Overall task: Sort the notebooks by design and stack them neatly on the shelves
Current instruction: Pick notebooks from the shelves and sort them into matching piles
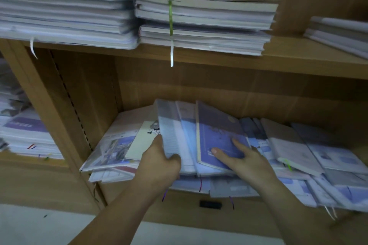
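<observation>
A loose spread of plastic-wrapped notebooks covers the lower shelf (249, 199). My left hand (161, 163) grips the near edge of a pale wrapped notebook (169, 131), tilting it up. My right hand (241, 157) rests with spread fingers flat on a purple-blue notebook (217, 135) just to the right. A cream notebook with black lettering (142, 141) lies left of my left hand, on a picture-cover notebook (111, 149). Further right more pale notebooks (290, 145) overlap each other untidily.
The upper shelf (298, 61) carries a tall notebook stack (65, 6) at left, a shorter stack (203, 24) with a green ribbon, and a small stack (338, 34) at right. Another full compartment (25, 135) lies left of the wooden divider (45, 109). Pale floor below.
</observation>
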